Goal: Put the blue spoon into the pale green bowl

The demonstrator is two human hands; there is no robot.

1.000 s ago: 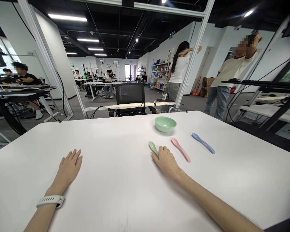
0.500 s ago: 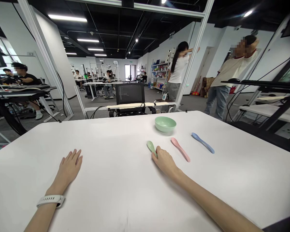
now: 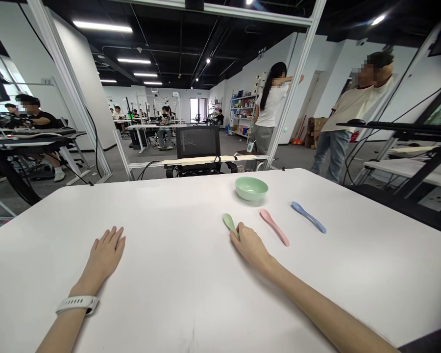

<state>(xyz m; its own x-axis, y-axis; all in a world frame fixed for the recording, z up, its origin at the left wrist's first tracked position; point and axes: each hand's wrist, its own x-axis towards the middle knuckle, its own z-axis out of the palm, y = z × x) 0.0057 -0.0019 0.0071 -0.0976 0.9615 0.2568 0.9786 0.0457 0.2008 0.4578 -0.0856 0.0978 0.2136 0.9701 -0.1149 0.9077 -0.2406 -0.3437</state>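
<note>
My right hand (image 3: 250, 246) is closed on the handle of a green spoon (image 3: 228, 221), whose bowl end points away from me near the tabletop. Most of that handle is hidden by my fingers. Just right of this hand lies a pink spoon (image 3: 275, 227), and farther right a blue spoon (image 3: 308, 217). Behind the spoons a green bowl (image 3: 252, 190) stands upright towards the far edge. On the left, my left hand (image 3: 106, 252) rests palm down on the table, fingers stretched out, holding nothing.
The white table (image 3: 161, 264) has a metal frame (image 3: 297, 63) beyond its far edge. A black chair (image 3: 197, 142) stands behind it. Two people stand beyond the table at the right; others sit farther back. A dark stand (image 3: 407, 128) is at the right.
</note>
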